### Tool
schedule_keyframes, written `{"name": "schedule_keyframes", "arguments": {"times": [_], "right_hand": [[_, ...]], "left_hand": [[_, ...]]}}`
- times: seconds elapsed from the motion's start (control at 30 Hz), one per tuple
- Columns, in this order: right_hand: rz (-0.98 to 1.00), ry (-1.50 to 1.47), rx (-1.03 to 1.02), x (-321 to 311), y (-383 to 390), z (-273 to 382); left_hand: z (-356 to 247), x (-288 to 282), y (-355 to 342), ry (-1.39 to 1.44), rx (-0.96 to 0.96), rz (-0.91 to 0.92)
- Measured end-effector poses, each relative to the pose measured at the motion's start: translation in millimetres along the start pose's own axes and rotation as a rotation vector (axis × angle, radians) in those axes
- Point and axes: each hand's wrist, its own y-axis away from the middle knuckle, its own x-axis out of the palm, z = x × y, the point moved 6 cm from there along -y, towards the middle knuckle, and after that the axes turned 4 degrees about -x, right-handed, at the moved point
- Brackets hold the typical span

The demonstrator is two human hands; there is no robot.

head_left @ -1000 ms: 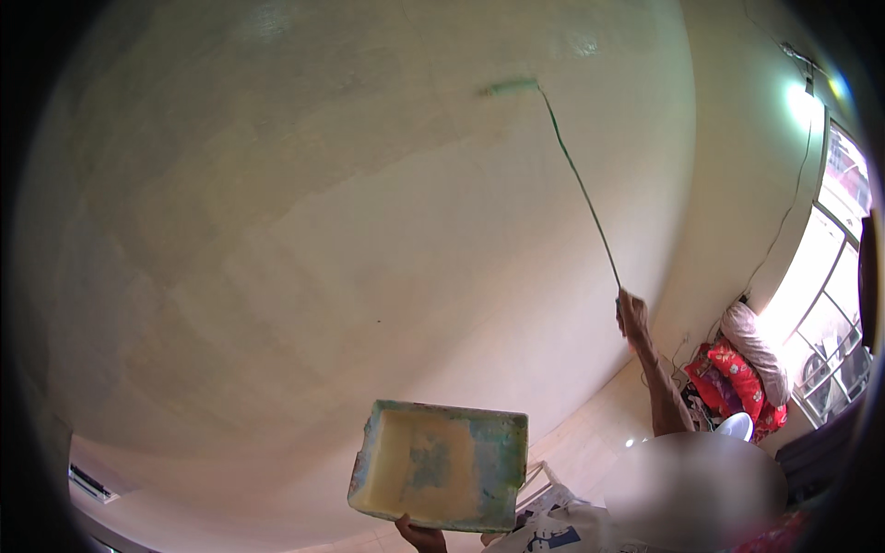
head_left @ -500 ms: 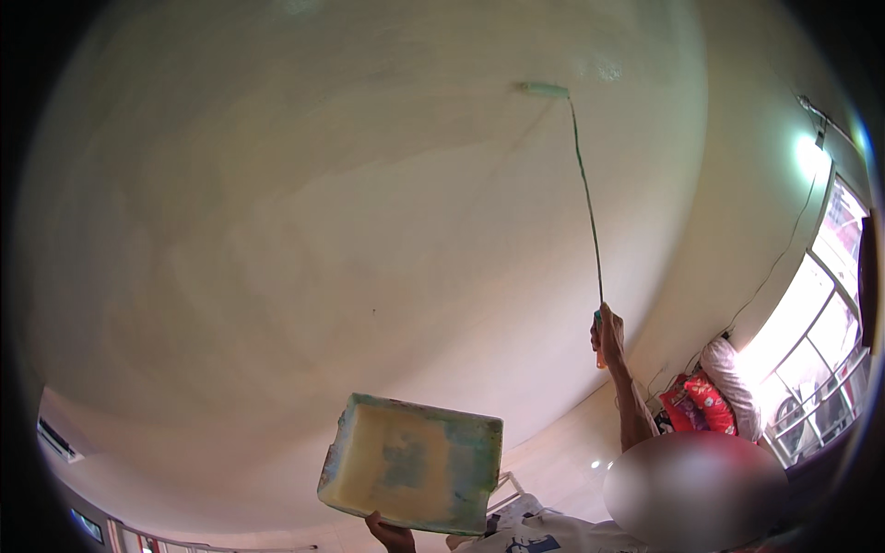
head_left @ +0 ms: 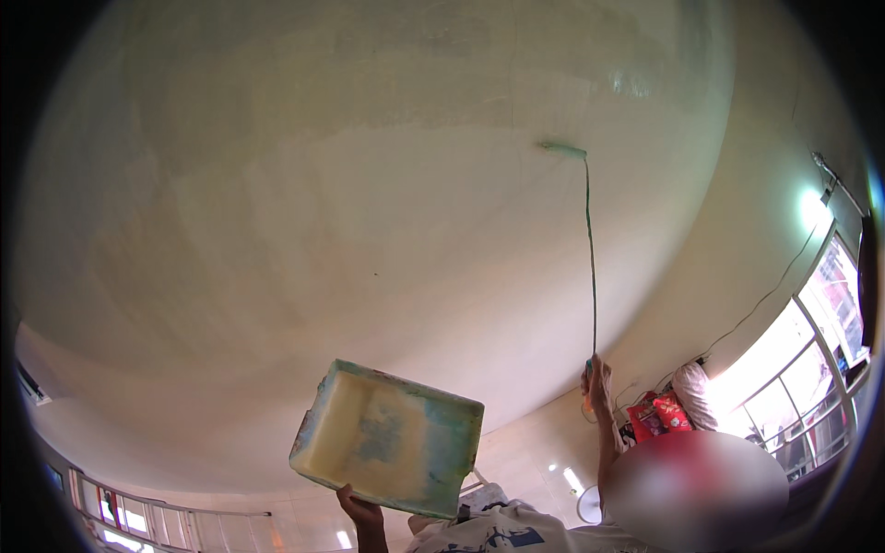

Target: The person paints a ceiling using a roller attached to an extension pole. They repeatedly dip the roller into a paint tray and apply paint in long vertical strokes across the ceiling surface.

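Note:
My left hand (head_left: 358, 508) grips a shallow rectangular paint tray (head_left: 410, 385) by its near edge. Cream paint coats the inside, with blue-green stains around it, and the tray is tilted. In my right hand (head_left: 601, 385) is the handle of a paint roller (head_left: 564, 149), with fingers wrapped round the grip. A long thin dark rod runs up from the hand to the pale green roller sleeve, which lies at or close against a broad pale ceiling (head_left: 369, 203). Whether the sleeve touches cannot be told. A darker, damp-looking area spreads over the ceiling beyond the roller.
At the right a bright barred window (head_left: 793, 369) stands near a glowing lamp (head_left: 815, 210) and a hanging cable (head_left: 761, 300). Red patterned cushions (head_left: 671, 412) and a pale bolster (head_left: 694, 394) are piled below. A railing (head_left: 175, 525) runs along the lower left.
The view has shifted. The roller and my right hand now appear lower in the picture. The tray, still in my left hand, sits further left and slightly higher, tilted more.

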Motion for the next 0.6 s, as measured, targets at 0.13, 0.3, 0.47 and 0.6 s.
{"name": "schedule_keyframes", "arguments": {"times": [0.13,0.3,0.47,0.6], "right_hand": [[0.05,-0.139,0.116,29,43,24],[0.111,-0.344,0.202,66,83,60],[0.191,-0.446,0.13,89,73,117],[0.11,-0.466,0.069,103,56,193]], "left_hand": [[1,-9,2,0.003,-0.009,-0.014],[7,-21,0,-0.109,0.005,-0.002],[5,-25,-2,-0.022,-0.022,0.002],[8,-29,-3,0.024,-0.06,0.004]]}}
